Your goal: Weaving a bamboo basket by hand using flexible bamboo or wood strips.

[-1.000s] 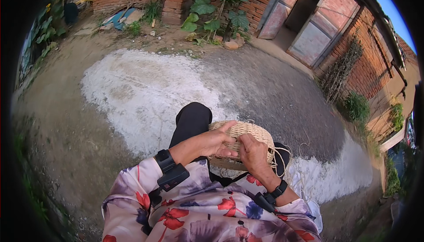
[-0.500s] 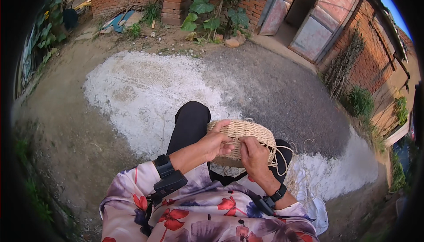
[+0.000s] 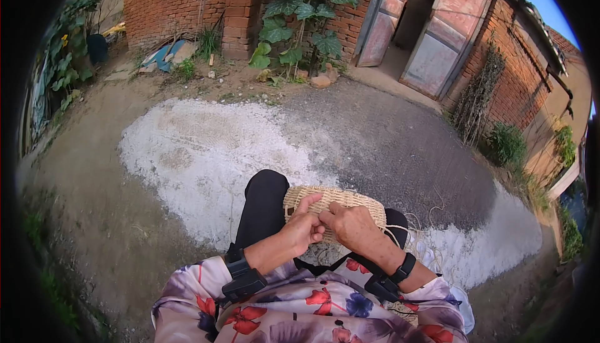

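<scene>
A woven straw basket (image 3: pixel 351 198) rests across my lap between my dark-trousered knees. On its near left part lies my left hand (image 3: pixel 300 226), index finger stretched along the weave and the other fingers curled in against the basket. My right hand (image 3: pixel 357 228) is closed in a pinch, its fingertips meeting the left thumb and fingers at the basket's middle. Whatever sits in that pinch is hidden. Loose straw strands (image 3: pixel 395 235) loop from the basket's right end, over my right knee.
White powdery ground (image 3: pixel 206 149) and dark grainy ground (image 3: pixel 400 149) spread ahead. Leafy climbers (image 3: pixel 300 15) grow by a brick wall (image 3: pixel 172 8). A metal door (image 3: pixel 444 30) stands ajar. Whitish bagging (image 3: pixel 461 308) lies by my right side.
The view has tilted up a little, so basket and hands appear lower. My right hand has moved left across the basket, up against my left hand, whose fingers are more curled.
</scene>
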A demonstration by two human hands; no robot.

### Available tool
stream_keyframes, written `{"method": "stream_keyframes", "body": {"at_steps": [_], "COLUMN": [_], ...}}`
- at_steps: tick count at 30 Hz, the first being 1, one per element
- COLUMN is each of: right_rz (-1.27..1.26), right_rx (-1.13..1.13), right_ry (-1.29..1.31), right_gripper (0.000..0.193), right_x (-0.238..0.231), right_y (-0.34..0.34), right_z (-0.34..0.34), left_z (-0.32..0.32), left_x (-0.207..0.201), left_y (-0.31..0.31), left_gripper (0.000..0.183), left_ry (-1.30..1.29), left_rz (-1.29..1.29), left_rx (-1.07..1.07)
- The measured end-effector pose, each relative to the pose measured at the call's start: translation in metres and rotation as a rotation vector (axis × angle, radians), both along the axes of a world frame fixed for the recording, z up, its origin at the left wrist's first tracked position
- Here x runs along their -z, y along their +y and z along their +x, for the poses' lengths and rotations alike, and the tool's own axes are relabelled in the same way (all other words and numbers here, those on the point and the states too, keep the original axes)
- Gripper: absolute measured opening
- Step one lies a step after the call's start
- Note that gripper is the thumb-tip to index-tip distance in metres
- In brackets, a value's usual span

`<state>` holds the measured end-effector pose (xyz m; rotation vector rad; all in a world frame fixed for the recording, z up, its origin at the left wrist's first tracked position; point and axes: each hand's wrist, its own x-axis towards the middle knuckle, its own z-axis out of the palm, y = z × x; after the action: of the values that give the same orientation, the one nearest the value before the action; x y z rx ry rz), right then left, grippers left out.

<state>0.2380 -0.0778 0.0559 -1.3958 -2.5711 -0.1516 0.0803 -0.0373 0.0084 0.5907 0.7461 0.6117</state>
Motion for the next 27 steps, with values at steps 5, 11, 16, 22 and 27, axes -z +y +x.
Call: {"method": "stream_keyframes", "body": {"at_steps": [5, 11, 16, 22, 27], "right_rz": [-0.009, 0.091, 0.135, 0.152, 0.195], "right_rx": [0.018, 0.086, 0.017, 0.05, 0.411], "right_ry": [-0.098, -0.037, 0.118, 0.193, 0.712], "right_gripper": [0.017, 0.02, 0.022, 0.018, 0.011], "right_x": [0.005, 0.006, 0.019, 0.02, 0.022], "right_y": [0.003, -0.005, -0.003, -0.007, -0.029], "right_z": [0.002, 0.009, 0.01, 0.017, 0.066], "left_z": [-0.005, -0.015, -0.012, -0.001, 0.004], "left_x": [0.005, -0.004, 0.003, 0.015, 0.007], "left_y": [0.001, -0.008, -0.012, 0.002, 0.012], "left_gripper": [0.068, 0.036, 0.018, 0.015, 0.011], "left_ry": [-0.036, 0.782, 0.942, 0.846, 0.856], "left_rz": [0.036, 1.461, 1.415, 1.353, 1.425], "left_rx": [0.037, -0.256, -0.071, -0.075, -0.083]}}
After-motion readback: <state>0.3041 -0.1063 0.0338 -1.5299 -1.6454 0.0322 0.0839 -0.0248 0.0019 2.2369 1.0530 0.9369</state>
